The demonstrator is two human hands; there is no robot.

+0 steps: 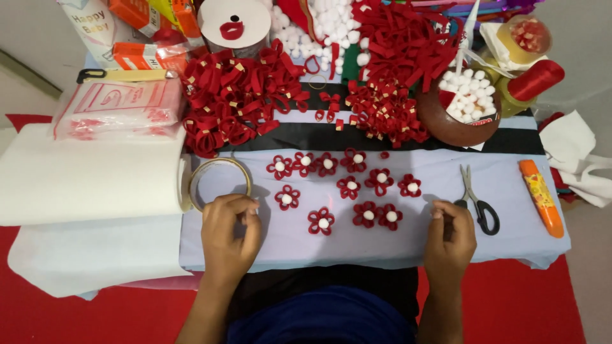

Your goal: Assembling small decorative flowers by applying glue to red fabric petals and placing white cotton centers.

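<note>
Both hands rested on the pale cloth [510, 245] with fingers curled in, and I could not tell whether either pinched anything. Her left hand [228, 232] lay just beside the tape ring [218, 181]; the right hand [450, 234] sat next to one pair of scissors [479, 205]. Between and beyond them lay eleven red ribbon flowers [324, 221], each with a white centre. One orange glue tube [542, 197] lay right of the scissors. Farther back were two heaps of red loops [239, 95] and one brown bowl [460, 124] of white balls.
</note>
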